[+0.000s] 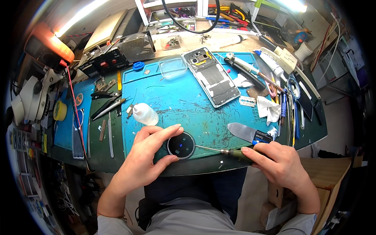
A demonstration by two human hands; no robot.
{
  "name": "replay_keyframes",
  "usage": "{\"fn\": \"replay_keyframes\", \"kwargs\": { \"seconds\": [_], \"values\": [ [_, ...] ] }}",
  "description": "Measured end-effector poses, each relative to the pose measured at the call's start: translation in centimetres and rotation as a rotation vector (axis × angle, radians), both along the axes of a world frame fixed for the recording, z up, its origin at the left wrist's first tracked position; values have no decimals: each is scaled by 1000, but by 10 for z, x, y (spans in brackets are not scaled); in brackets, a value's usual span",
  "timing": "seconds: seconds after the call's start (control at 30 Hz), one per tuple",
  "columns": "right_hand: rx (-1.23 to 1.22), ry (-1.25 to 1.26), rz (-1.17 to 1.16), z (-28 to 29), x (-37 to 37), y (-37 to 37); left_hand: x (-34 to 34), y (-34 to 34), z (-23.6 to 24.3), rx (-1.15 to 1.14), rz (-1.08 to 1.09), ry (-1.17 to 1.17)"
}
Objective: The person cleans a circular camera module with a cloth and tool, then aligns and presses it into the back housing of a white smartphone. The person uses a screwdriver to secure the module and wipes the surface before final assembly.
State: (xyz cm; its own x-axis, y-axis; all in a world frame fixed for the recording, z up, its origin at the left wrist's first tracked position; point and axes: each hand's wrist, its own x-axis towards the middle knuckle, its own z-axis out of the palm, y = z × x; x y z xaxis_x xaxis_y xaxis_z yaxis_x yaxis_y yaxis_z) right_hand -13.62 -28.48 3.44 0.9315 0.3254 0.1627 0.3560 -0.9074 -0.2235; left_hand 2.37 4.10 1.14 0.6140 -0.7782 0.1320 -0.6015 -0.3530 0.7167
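Note:
My left hand (147,156) curls its thumb and fingers around the rim of a round black disc (181,145) at the mat's near edge. The disc has a silvery rim, several dark circles and a small blue spot. My right hand (280,162) grips a precision screwdriver (235,153) by its green handle. Its thin metal shaft points left, and the tip meets or nearly meets the disc's right edge. Just beyond my right fingers is a broad-bladed spatula (242,132); its handle end passes close to the hand, and I cannot tell whether they touch.
On the blue mat (172,102) are a white plastic bottle (145,114), an opened phone (211,76), a clear tray (173,67) and a razor blade (247,101). Crumpled tissue (269,109) and several tools crowd the right. Pliers (105,105) and a multimeter (49,45) are left.

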Motion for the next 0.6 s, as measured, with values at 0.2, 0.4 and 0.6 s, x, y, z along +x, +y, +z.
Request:
{"fn": "replay_keyframes", "kwargs": {
  "seconds": [0.2,0.4,0.6],
  "values": [
    [-11,-7,11,0,0,-1,1,0,-1,-10,-7,-7],
    [-13,-3,21,-1,0,-2,0,0,-1,-9,-2,-9],
    [-35,-14,33,-2,0,-3,0,0,-1,-9,1,-8]
  ]
}}
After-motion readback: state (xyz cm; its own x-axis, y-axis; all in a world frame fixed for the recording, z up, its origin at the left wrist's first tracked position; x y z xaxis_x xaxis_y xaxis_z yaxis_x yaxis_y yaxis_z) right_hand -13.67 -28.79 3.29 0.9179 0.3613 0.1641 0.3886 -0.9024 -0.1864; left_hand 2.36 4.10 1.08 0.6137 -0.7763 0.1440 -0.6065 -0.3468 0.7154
